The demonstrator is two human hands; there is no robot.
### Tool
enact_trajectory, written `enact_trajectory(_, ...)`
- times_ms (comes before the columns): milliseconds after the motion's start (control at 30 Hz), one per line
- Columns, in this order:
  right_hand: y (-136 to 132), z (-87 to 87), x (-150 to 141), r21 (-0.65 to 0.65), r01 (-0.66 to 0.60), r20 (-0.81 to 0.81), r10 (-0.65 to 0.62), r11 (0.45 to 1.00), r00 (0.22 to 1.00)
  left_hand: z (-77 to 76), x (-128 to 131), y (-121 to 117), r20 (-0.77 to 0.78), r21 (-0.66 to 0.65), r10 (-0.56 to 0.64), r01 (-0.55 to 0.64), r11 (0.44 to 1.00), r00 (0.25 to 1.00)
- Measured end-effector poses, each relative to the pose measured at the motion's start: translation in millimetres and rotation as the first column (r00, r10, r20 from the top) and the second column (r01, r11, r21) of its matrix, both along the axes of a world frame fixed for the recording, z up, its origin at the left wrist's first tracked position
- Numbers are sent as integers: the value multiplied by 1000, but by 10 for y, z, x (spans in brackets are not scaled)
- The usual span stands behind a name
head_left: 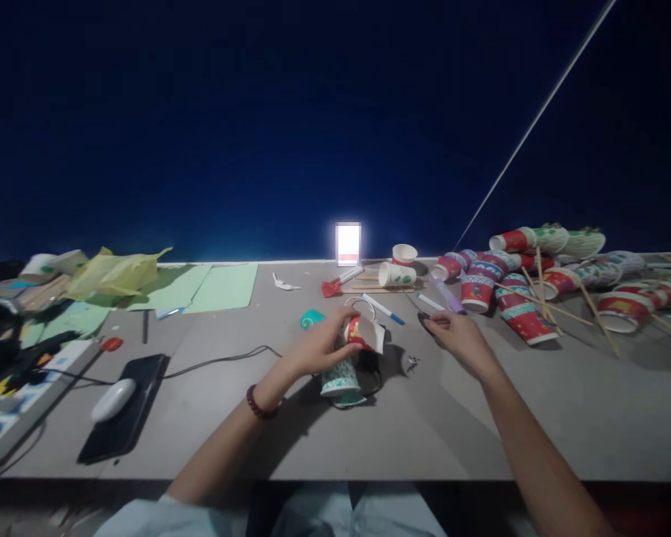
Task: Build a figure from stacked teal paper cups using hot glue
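Observation:
My left hand [320,344] grips a red and white paper cup [363,333] that is cut or bent open, held over the grey table [402,425]. Below it lies another paper cup with a green pattern [340,377] on its side. My right hand [459,337] reaches to a small dark object, probably a scissors handle [425,321], with fingers pinched on it. A blue and white pen [382,308] lies just beyond the held cup.
A heap of red patterned paper cups [523,298] with wooden sticks fills the right. Green paper sheets [212,287] and yellow paper lie back left. A mouse [113,399] on a dark pad, a cable, a teal tape roll [312,319] and a bright phone screen [347,243] are also there.

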State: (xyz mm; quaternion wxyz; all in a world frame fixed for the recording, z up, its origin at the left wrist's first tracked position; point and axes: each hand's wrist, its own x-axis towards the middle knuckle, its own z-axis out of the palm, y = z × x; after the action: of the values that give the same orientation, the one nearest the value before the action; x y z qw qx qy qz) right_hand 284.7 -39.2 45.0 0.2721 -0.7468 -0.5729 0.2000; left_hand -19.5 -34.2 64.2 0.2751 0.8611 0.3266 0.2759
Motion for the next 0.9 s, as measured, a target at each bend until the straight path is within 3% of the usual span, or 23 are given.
enact_trajectory(67,-19,43,-79,22,4,-322,3,1000,947,-32,23,-35,15,27,1,-1,1000,1000)
enact_trajectory(167,-72,150,-273,47,-43,-684,64,998,727,-101,20,-23,121,60,29,-37,998,992)
enact_trajectory(300,-170,232,-550,74,-110,-896,114,991,428,-231,-56,44,410,105,96,-151,983,907)
enact_trajectory(367,-209,203,-646,84,-156,-954,124,984,272,-287,-79,71,531,67,134,-199,978,837)
enact_trajectory(433,-235,139,-697,86,-196,-976,122,977,183,-322,-79,86,603,-9,178,-216,976,778)
enact_trajectory(567,-246,-10,-699,62,-280,-978,115,958,176,-334,-43,79,683,-119,226,-200,973,694)
enact_trajectory(733,-231,-101,-677,8,-296,-939,109,955,327,-334,-10,33,681,-116,248,-233,966,689)
enact_trajectory(767,-228,-97,-669,15,-277,-938,110,961,328,-340,-4,25,679,-111,251,-242,964,689)
enact_trajectory(833,-219,-67,-636,45,-244,-966,104,969,236,-355,11,12,682,-99,249,-251,963,687)
enact_trajectory(900,-207,-24,-585,49,-265,-995,69,963,69,-370,27,0,688,-83,239,-254,964,685)
